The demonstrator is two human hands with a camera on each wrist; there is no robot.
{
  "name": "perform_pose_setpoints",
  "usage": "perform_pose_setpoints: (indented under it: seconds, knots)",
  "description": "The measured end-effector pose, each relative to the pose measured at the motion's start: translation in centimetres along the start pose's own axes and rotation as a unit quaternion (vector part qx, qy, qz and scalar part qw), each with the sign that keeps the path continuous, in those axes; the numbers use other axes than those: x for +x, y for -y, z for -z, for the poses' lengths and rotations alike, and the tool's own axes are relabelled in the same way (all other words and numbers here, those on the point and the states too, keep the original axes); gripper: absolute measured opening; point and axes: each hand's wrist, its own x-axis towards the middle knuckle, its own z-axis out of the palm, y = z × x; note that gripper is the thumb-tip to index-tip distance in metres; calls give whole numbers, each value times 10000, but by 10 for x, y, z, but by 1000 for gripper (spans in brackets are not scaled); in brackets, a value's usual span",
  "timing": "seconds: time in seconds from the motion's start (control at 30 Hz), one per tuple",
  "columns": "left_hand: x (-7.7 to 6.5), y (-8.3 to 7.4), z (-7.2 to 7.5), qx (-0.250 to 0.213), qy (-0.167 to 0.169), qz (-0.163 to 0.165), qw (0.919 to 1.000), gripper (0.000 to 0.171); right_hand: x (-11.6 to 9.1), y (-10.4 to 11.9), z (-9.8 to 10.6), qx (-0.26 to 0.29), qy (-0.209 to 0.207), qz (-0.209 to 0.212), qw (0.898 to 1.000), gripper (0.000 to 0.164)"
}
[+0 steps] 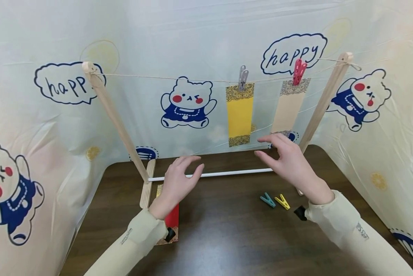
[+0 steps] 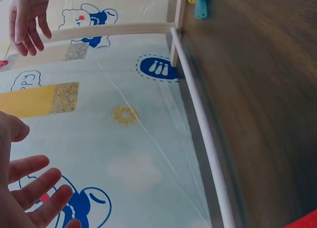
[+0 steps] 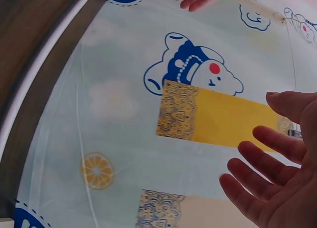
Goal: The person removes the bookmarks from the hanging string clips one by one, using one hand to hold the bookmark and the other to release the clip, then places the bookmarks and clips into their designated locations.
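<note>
A yellow card (image 1: pixel 240 115) with lace-patterned ends hangs from the string by a grey clothespin (image 1: pixel 243 78). Right of it, a red clothespin (image 1: pixel 299 72) holds a beige card (image 1: pixel 289 107) on the same string. My right hand (image 1: pixel 294 165) hovers in front of the beige card's lower end, fingers spread and holding nothing. My left hand (image 1: pixel 178 180) is in the air over the white rod (image 1: pixel 234 173), its fingers relaxed and nothing in them. A red card (image 1: pixel 172 217) lies on the table, partly hidden under my left forearm. Teal (image 1: pixel 268 200) and yellow (image 1: pixel 282 201) clothespins lie on the table.
A wooden post (image 1: pixel 116 122) on the left and another post (image 1: pixel 325 103) on the right carry the string (image 1: pixel 165 78). The rod joins them low down, just above the dark wooden table (image 1: pixel 220 230). A printed curtain (image 1: pixel 140 38) surrounds the table's back and sides.
</note>
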Motion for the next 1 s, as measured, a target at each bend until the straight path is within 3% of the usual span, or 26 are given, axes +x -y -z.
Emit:
perform_pose_setpoints:
  seconds: [0.3,0.63,1.0]
  knots:
    - [17,-11,-9,-575,-140,-79,9982,28,12,3,9,57,-172,-66,9998,32]
    - [33,-18,-10,-907,-209,-238,9954,27,30,12,24,235,-258,-210,9992,32]
    - [55,-30,-14,-1733,-42,242,9846,32,56,19,33,862,-447,-250,9950,31]
